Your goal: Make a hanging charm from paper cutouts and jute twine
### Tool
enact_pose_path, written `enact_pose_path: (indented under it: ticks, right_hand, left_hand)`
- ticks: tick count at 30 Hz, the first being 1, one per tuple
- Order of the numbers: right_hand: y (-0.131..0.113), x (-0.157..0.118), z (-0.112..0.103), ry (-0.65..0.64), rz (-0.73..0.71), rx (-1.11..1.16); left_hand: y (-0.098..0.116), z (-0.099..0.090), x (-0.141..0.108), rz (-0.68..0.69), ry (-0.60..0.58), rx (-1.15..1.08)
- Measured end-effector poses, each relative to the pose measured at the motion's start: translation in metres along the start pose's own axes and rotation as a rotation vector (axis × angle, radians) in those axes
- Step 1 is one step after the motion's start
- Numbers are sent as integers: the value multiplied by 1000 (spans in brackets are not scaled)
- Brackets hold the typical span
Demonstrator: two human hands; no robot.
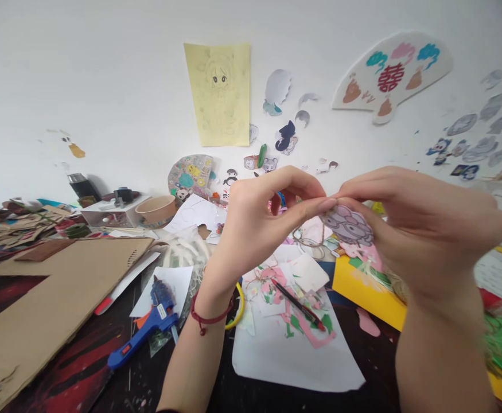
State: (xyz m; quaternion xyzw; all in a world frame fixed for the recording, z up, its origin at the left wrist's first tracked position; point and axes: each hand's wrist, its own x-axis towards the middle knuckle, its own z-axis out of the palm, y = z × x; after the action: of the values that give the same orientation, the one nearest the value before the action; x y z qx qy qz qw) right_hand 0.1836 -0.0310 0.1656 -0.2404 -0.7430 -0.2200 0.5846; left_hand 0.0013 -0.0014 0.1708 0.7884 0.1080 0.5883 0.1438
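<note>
My left hand [272, 212] is raised over the table, its thumb and forefinger pinched together. My right hand [423, 223] is closed on a small paper cutout [349, 225] with a grey and pink cartoon drawing. The fingertips of both hands meet at the cutout's upper left edge; what the left ones pinch is hidden. A loop of brown twine [308, 245] shows just below the left fingers, and I cannot tell whether it joins the cutout. Beneath the hands, a white sheet [294, 367] carries pink and green paper scraps and a dark red-tipped pen [298, 304].
A blue glue gun [141, 338] lies left of my left forearm, beside large cardboard [61, 304]. Behind stand a round tan container [156, 211] and a white box [115, 213]. A yellow box [366, 292] sits at right. Drawings and a paper fan [427, 86] hang on the wall.
</note>
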Motion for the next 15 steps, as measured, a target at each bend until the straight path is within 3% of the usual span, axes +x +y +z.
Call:
enact_pose_path:
  ticks: [5, 15]
  right_hand:
    - [2, 1, 1, 49, -50, -7]
    - [3, -2, -3, -1, -164, -269]
  left_hand:
    - [2, 0, -1, 3, 3, 45]
    - [9, -3, -2, -26, -44, 166]
